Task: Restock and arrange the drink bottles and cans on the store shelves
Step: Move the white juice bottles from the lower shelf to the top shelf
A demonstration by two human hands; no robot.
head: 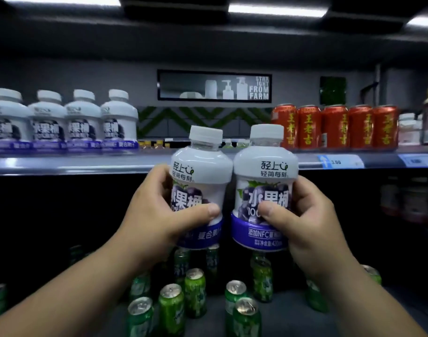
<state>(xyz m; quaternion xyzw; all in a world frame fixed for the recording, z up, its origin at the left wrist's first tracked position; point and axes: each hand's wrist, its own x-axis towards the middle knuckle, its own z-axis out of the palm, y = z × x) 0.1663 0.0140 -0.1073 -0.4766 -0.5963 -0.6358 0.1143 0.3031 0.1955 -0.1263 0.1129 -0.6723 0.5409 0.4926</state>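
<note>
Left hand keeps a wrapped grip on the left bottle, right hand on the right bottle. Both are upright with labels forward, likely for the gap along the shelf edge.

Glossy plastic bottles, metal cans

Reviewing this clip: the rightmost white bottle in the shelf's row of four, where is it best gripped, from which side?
Probably round the waist of the rightmost white bottle, under its wider shoulder, coming from the front-right. It stands upright, its left neighbour sits close against it, and the shelf front on its right side is bare.
</note>
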